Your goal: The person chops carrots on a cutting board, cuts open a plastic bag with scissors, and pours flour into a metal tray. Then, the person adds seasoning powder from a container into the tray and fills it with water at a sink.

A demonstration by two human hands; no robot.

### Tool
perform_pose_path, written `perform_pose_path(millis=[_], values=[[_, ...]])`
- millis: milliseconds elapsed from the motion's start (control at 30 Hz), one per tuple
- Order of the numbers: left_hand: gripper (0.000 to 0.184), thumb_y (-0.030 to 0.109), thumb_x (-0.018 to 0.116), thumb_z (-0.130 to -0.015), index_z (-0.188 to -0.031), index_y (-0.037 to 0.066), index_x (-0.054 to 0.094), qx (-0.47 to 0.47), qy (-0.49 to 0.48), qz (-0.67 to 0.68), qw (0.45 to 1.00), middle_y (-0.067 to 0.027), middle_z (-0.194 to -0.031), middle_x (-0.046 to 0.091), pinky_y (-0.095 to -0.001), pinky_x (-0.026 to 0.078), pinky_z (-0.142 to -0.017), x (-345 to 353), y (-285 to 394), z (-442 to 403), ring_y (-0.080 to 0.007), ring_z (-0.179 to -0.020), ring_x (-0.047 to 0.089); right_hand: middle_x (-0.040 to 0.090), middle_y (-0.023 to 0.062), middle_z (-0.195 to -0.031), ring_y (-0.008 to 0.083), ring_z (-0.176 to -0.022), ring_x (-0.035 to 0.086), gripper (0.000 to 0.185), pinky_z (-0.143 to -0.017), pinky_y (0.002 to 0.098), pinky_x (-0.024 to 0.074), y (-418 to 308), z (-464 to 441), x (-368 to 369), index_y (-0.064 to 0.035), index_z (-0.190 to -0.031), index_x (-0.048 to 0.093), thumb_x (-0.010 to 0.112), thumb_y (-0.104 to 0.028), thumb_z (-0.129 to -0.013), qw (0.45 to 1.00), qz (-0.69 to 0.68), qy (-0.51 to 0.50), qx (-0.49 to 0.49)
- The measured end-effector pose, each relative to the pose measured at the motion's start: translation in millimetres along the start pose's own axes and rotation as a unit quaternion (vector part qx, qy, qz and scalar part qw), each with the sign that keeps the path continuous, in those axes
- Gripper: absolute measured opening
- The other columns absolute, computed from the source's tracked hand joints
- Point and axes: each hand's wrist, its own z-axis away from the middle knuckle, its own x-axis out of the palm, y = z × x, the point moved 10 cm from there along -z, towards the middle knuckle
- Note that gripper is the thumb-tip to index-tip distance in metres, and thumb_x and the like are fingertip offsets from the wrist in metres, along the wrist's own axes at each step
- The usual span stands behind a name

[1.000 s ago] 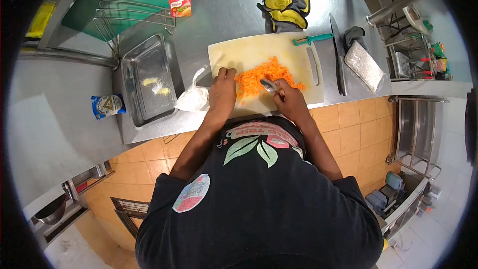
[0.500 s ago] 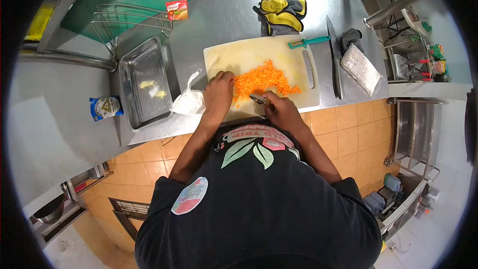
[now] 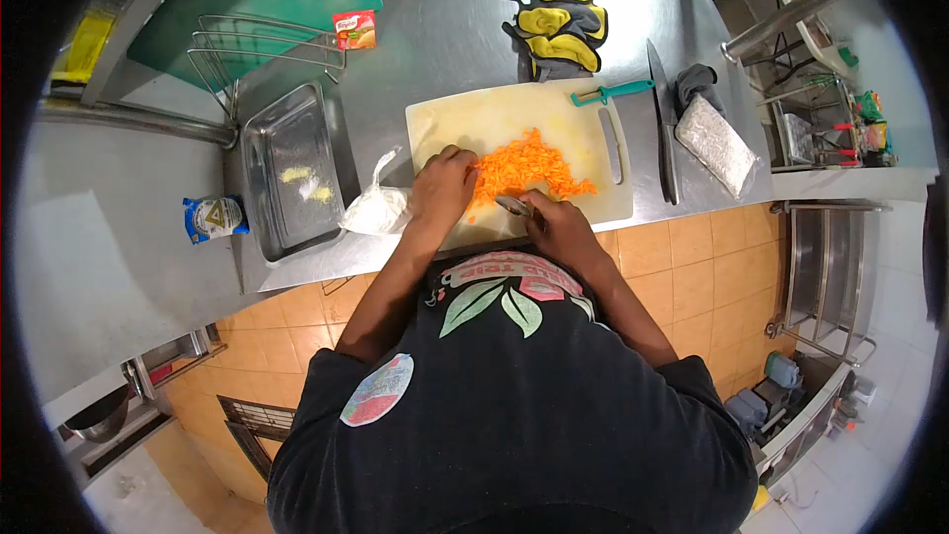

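A heap of chopped carrot (image 3: 526, 164) lies on the white cutting board (image 3: 440, 124). My right hand (image 3: 560, 225) grips a metal spoon (image 3: 513, 205) at the heap's near edge, its rounded end pointing left. At the left edge of the carrot is my left hand (image 3: 445, 185), fingers curled together and resting at the pieces; what they hold, if anything, is hidden. Just left of that hand sits a knotted plastic bag of white stuff (image 3: 376, 210). A green-handled peeler (image 3: 613, 92) lies across the board's far right corner.
Right of the board are a large knife (image 3: 666, 129) and a packed clear bag (image 3: 717, 145). Yellow-and-grey gloves (image 3: 560, 25) lie beyond it. To the left stand a metal tray (image 3: 262, 158), a wire rack (image 3: 259, 40), a blue packet (image 3: 214, 219) and a red box (image 3: 355, 30).
The spoon has tilted and now shows more edge-on beside the carrot. My left hand has shifted slightly right, against the heap. The whole view has moved a little.
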Motion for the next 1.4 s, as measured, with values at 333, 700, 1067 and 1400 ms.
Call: perform_pose_path(millis=[333,700,1067,1400], values=[[0.016,0.014,0.063,-0.081,-0.096,0.009,0.066,0.012,0.006,-0.022,1.0,-0.0103,-0.088,0.068,-0.0409,0.051,-0.071,1,5,-3,-0.0308,-0.082,0.065,0.063,0.0193,-0.076,0.0399,-0.074,0.063,0.024,-0.064,0.0475,0.0502,-4,-1,1,-0.0116,-0.106,0.058,0.06,-0.009,-0.082,0.999,-0.005,-0.039,0.017],[0.014,0.012,0.061,-0.08,-0.092,0.007,0.065,0.004,0.012,0.013,1.0,-0.0125,-0.089,0.065,-0.0416,0.051,-0.071,-6,-1,-2,-0.033,-0.081,0.063,0.065,0.0158,-0.078,0.0335,-0.07,0.064,0.027,-0.061,0.0405,0.0495,-17,-4,2,-0.0103,-0.105,0.059,0.065,-0.006,-0.079,0.998,-0.018,-0.024,-0.05],[0.015,0.002,0.065,-0.077,-0.092,0.0,0.062,0.01,0.101,0.145,0.984,-0.0143,-0.082,0.063,-0.032,0.053,-0.062,-32,-6,13,-0.0241,-0.069,0.066,0.065,0.0152,-0.083,0.0353,-0.08,0.063,0.02,-0.069,0.0472,0.049,-4,-33,15,-0.0119,-0.102,0.059,0.059,-0.013,-0.082,0.999,0.022,-0.032,-0.003],[0.016,0.011,0.061,-0.078,-0.094,0.007,0.062,-0.013,0.045,0.121,0.992,-0.0112,-0.092,0.062,-0.0396,0.05,-0.073,6,5,49,-0.0314,-0.084,0.062,0.063,0.0181,-0.078,0.0363,-0.073,0.063,0.021,-0.061,0.0456,0.0474,-3,-33,-9,-0.0106,-0.104,0.058,0.059,-0.019,-0.085,0.995,-0.001,-0.074,0.066]])
